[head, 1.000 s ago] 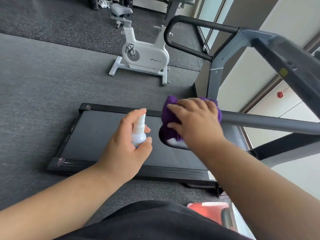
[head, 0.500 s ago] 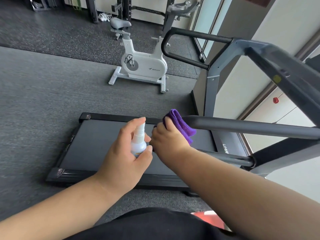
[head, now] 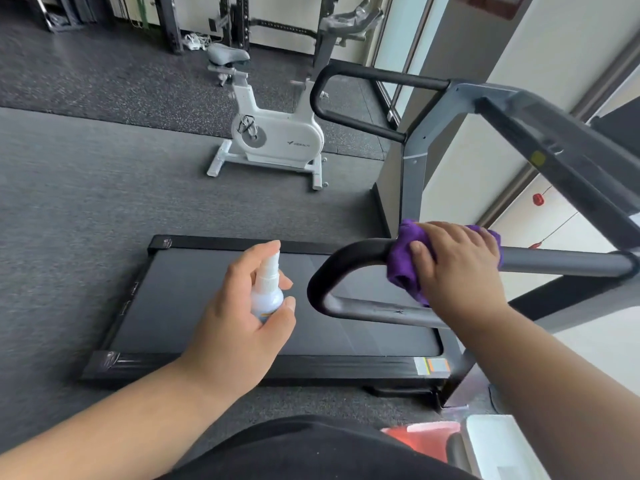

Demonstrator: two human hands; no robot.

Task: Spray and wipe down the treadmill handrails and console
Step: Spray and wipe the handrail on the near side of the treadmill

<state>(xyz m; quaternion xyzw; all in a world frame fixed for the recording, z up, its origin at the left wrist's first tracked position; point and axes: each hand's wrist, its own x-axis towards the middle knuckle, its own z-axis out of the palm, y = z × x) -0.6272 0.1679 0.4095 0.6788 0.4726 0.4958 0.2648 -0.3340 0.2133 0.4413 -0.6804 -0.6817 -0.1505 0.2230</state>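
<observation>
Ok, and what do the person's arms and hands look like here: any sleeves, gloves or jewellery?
Both forearms are bare as far as the view shows them, with no sleeve in sight. The left hand and the right hand are ungloved, and no rings, watch or wristbands show. The only clothing in view is a dark garment at the bottom edge.

console [head: 588, 161] cut off at right edge, spray bottle [head: 266, 292] label unreadable

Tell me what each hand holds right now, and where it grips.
Left hand grips the spray bottle round its body, forefinger over the nozzle. Right hand presses the purple cloth onto the near handrail.
</observation>
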